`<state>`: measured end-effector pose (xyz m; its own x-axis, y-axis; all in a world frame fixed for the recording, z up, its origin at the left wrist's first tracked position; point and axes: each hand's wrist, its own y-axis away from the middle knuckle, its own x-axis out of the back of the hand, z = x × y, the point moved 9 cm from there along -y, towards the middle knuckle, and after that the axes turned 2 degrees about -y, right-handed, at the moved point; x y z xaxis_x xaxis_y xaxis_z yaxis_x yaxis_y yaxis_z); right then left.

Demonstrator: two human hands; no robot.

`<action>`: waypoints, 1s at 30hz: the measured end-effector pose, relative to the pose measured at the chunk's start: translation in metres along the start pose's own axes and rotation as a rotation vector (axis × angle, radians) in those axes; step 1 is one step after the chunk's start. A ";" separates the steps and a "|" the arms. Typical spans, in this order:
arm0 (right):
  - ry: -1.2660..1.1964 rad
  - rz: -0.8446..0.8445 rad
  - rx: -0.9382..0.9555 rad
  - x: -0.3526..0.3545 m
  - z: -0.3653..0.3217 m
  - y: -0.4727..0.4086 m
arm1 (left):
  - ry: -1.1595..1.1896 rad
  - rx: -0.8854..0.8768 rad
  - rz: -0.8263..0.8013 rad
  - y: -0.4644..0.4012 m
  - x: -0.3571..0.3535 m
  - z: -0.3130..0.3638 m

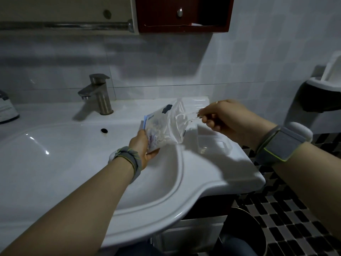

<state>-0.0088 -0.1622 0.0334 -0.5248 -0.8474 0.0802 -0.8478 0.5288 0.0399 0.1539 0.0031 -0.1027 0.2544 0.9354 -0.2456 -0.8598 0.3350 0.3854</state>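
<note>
Head camera view looks down on one clear plastic bag [162, 126], which is held in the air above the right part of a white sink [203, 182], between the two hands. The bag is tilted, with its open mouth up and to the right. Many small white pieces are inside, but they lie in a heap and are too blurred to count or to name. The left hand [142, 146] grasps the lower end of the bag; the thumb is seen under it, and the other fingers are hidden behind the plastic. The right hand [225, 119] has curled fingers and pinches one thin, pale piece [191, 116] just at the mouth of the bag; what this piece is I cannot tell. Each wrist carries a grey band, so there are two: one on the left [127, 159] and one on the right [280, 143]. Under the right hand, on the flat edge of the sink, stands one clear box [212, 143], hard to see because it is transparent. Further back is one metal faucet [98, 93], and one dark overflow hole [104, 130] is in the basin wall. On the wall above hangs one dark red cabinet [184, 13] with one round knob [180, 12]; its top is cut off. At the left edge a white object [5, 109] is only partly in view. At the right, a dark holder [324, 89] on the wall is also cut off. Below, a round bin [245, 233] stands on a floor of black and white tiles [295, 228].
</note>
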 end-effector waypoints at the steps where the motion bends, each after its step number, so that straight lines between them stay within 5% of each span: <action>1: -0.027 -0.002 -0.015 0.004 0.003 0.000 | -0.004 -0.003 0.003 0.000 0.000 0.000; 9: -0.072 0.008 -0.113 0.044 0.025 0.010 | -0.030 -0.012 0.000 -0.002 -0.001 -0.002; 30: 0.352 0.059 -0.025 0.046 0.043 0.026 | -0.025 0.012 -0.077 0.007 -0.010 -0.006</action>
<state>-0.0586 -0.1893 -0.0044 -0.5108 -0.7495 0.4212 -0.8123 0.5812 0.0492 0.1426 -0.0051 -0.1029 0.3310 0.9091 -0.2531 -0.8316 0.4077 0.3770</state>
